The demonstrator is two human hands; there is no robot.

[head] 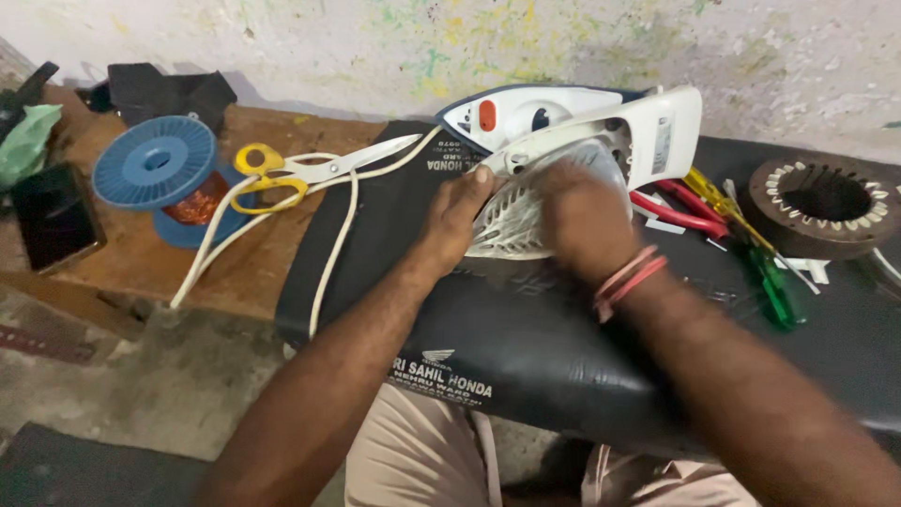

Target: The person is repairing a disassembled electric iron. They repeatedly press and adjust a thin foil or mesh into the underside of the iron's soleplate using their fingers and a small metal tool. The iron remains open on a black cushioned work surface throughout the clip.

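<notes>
Both forearms enter from the lower edge, above a lap in beige trousers [413,451]. Left hand [455,216] lies flat, fingers spread open, pressed against the edge of a white clothes iron [563,141]. Right hand [582,221], red thread bands at the wrist, covers the iron's ribbed underside; whether its fingers are closed on anything cannot be told. Iron lies on its side on a black padded cover [526,329] across the lap, long axis running left to right, pointed nose toward the left, heel toward the right. White cord [328,244] trails off left. Yellow-handled scissors [300,171] and a blue wire spool [155,161] sit on the wooden bench. Red pliers [680,211], a green screwdriver [779,291] and a motor stator [826,202] lie right.
</notes>
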